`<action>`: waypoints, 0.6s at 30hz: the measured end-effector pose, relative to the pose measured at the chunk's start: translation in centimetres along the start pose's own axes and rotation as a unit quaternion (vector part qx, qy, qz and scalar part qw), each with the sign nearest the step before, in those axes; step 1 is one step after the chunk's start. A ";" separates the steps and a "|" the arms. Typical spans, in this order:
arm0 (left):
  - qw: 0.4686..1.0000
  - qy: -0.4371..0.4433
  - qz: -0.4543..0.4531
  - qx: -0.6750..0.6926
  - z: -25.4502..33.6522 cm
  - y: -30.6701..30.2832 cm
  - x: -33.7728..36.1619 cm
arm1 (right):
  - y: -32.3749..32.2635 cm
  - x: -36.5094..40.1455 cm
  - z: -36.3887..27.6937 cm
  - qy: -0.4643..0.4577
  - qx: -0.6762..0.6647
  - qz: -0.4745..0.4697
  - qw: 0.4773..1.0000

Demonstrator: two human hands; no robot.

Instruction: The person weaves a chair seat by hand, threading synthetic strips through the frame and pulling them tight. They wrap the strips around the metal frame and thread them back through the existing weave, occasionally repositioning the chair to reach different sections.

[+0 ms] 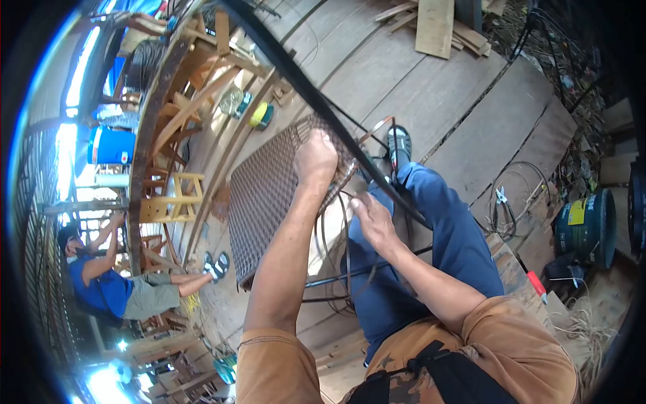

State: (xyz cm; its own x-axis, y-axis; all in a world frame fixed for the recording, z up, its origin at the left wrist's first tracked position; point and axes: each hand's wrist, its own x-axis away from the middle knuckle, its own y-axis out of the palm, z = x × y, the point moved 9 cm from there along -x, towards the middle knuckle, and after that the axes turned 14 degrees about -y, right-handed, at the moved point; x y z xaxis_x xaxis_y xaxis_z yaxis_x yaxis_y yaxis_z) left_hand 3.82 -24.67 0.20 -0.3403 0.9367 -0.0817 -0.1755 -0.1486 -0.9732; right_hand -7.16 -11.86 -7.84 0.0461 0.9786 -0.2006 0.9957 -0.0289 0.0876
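A dark brown woven wicker panel (262, 195) stretches over a black frame (316, 101) in front of me. My left hand (316, 156) is closed in a fist at the panel's upper right edge; whatever its fingers grip is hidden. Just right of that edge, my right hand (374, 221) has its fingers pinched together on a thin brown weaving strand (346, 194). Several loose strands (321, 229) loop down from the woven edge between my hands and over my leg.
Plank flooring (377, 60) lies around me, with cut boards (436, 27) at the top. Pliers (500, 195), a red-handled tool (536, 283) and a green bucket (585, 229) sit to the right. A person (108, 283) works at the left beside wooden stools (178, 197).
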 end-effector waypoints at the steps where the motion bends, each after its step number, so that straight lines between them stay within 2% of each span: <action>1: 0.999 -0.013 -0.014 -0.035 -0.4 0.7 -0.4 | -0.6 -1.5 0.0 -0.034 -0.014 0.030 0.999; 2: 0.998 -0.024 -0.028 -0.043 0.2 0.4 -0.4 | 0.2 -2.0 2.1 0.035 -0.043 0.045 0.997; 3: 0.997 -0.036 -0.044 -0.057 0.5 0.1 -0.1 | 0.3 -2.6 1.5 0.018 0.051 0.025 0.998; 4: 0.993 -0.026 -0.072 -0.089 0.7 0.3 0.0 | 0.2 -2.6 0.2 -0.027 0.075 0.032 0.996; 5: 0.990 0.039 -0.042 -0.132 1.4 0.3 0.1 | 0.1 -2.5 -1.0 -0.073 0.100 0.034 0.992; 7: 0.994 0.060 -0.011 -0.090 1.1 0.6 -0.1 | 0.3 -2.1 0.4 -0.028 0.055 0.025 0.998; 8: 0.991 0.075 0.028 -0.112 1.3 0.5 0.0 | 0.3 -1.9 1.1 -0.007 0.034 0.017 0.999; 9: 0.991 0.060 0.019 -0.118 0.5 0.8 0.2 | 0.3 -1.0 1.2 -0.007 0.066 -0.003 0.998; 11: 0.992 0.036 0.018 -0.116 0.4 0.6 -0.3 | -0.7 -0.4 0.9 -0.027 0.140 -0.041 0.989; 12: 0.990 0.033 0.026 -0.131 0.4 0.6 -0.4 | -1.9 0.0 -1.8 -0.079 0.182 -0.077 0.977; 13: 0.990 0.018 0.007 -0.143 0.0 1.0 -0.7 | -3.1 0.9 -3.9 -0.110 0.172 -0.075 0.976; 15: 0.996 0.038 -0.032 -0.075 -0.2 1.1 -0.6 | -5.3 2.1 -7.9 -0.184 0.153 -0.088 0.967; 16: 0.998 0.028 -0.046 -0.020 0.6 0.0 0.2 | -6.4 2.0 -9.1 -0.151 0.129 -0.134 0.971; 18: 0.988 0.060 -0.137 0.025 -0.4 2.3 -1.0 | -7.6 1.8 -11.3 -0.085 0.085 -0.234 0.965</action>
State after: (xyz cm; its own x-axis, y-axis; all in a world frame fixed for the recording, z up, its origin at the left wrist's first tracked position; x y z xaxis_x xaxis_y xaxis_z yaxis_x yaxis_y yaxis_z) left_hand 4.18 -25.85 -2.02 -0.1631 0.9742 0.1558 -0.2924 0.1031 -0.9507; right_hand -15.53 -7.59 2.18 -0.4132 0.8454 -0.3385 0.9090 0.3606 -0.2089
